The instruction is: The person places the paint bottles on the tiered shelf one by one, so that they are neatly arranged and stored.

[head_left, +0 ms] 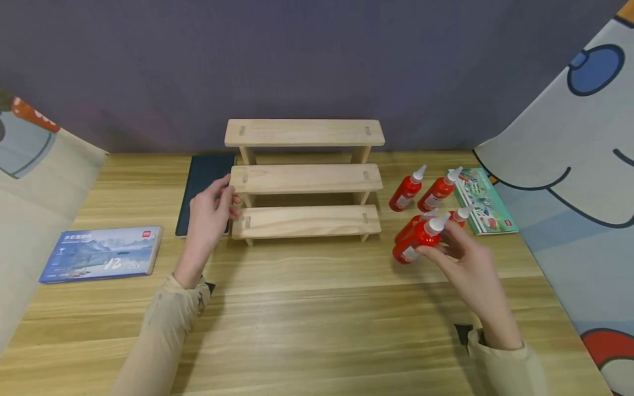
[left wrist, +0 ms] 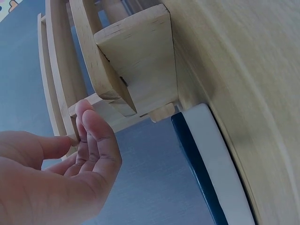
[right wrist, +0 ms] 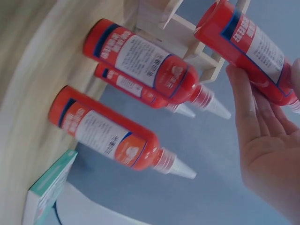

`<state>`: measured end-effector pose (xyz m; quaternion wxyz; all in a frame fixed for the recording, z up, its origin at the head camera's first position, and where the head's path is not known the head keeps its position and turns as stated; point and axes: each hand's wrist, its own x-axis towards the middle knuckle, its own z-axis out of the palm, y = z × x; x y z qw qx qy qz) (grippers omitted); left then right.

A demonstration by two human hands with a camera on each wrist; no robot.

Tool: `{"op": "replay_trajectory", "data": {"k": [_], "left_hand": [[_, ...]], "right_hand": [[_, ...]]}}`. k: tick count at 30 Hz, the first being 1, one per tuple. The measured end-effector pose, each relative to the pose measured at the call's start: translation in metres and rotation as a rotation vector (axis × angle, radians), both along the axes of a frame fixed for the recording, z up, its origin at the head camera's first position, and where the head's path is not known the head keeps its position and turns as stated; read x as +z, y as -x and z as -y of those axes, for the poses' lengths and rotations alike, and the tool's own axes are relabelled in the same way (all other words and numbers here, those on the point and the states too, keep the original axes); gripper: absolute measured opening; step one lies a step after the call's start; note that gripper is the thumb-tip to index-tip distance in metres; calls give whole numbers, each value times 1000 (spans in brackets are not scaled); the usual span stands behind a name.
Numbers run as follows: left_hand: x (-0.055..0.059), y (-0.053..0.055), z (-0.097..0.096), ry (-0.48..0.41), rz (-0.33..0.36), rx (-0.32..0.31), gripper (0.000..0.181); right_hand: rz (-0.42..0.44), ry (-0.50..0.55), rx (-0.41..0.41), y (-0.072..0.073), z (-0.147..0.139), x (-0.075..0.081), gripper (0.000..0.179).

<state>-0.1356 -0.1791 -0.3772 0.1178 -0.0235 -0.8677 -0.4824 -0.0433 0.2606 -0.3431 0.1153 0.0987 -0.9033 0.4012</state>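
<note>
A three-tier wooden step rack (head_left: 307,179) stands against the back wall. My left hand (head_left: 210,212) is at its left side, thumb and fingertips pinching the end of the middle tier, as the left wrist view shows. My right hand (head_left: 473,267) grips a red squeeze bottle (head_left: 410,246) with a white pointed nozzle, tilted in the head view. In the right wrist view the fingers wrap the bottle (right wrist: 248,49) from below, apart from the others. Several similar bottles stand upright behind it, among them one at the back left (head_left: 405,192) and one at the back right (head_left: 437,193).
A dark blue flat box (head_left: 198,184) lies left of the rack, partly behind my left hand. Farther left is a blue landscape-printed box (head_left: 104,253). A green illustrated box (head_left: 487,201) lies right of the bottles. Printed panels flank the wooden table (head_left: 317,319).
</note>
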Motion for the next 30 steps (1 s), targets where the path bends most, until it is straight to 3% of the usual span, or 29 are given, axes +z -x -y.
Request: {"op": "replay_trajectory", "data": {"k": [16,25,30], "left_hand": [[1,-1,-3,-3,-2,7,42],[-2,0,-2,1,-12,14,40],[-2,0,-2,12,-27,24,39]], "right_hand": [[-92,0,79,24,14,10,52],[-40,42,72,35,24,16,49],[-62,42,75,42,28,19,48]]}}
